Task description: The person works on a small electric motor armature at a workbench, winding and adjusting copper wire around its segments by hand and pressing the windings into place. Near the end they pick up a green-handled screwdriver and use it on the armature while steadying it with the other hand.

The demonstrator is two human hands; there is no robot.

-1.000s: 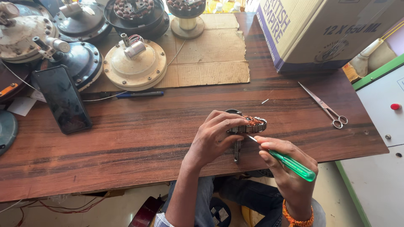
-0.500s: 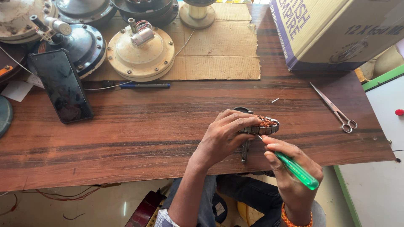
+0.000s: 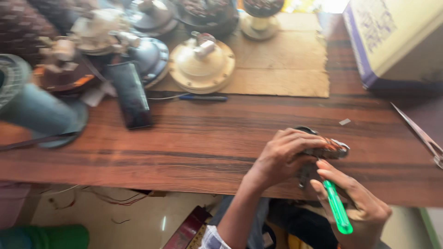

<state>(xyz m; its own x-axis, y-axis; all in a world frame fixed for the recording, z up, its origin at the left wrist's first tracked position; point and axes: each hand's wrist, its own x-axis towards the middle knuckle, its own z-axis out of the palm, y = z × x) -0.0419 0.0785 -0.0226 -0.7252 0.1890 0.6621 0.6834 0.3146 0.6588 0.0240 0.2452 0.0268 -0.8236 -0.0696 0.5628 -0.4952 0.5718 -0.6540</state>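
My left hand (image 3: pixel 282 157) grips a small motor part with copper windings (image 3: pixel 333 147) and holds it on the near edge of the brown wooden table (image 3: pixel 194 138). My right hand (image 3: pixel 357 207) holds a screwdriver with a green see-through handle (image 3: pixel 337 210), its tip pointing up at the underside of the wound part. Both hands are at the table's front edge, right of centre.
A black phone (image 3: pixel 131 94) and a blue pen (image 3: pixel 203 97) lie on the table. Several fan motor housings, one cream (image 3: pixel 201 64), sit at the back on cardboard (image 3: pixel 286 69). A cardboard box (image 3: pixel 397 41) stands far right, scissors (image 3: pixel 422 136) near it.
The view has swung to the left and blurred, so the hands now sit further right in the frame. Both hands keep their grip on the wound part and the screwdriver.
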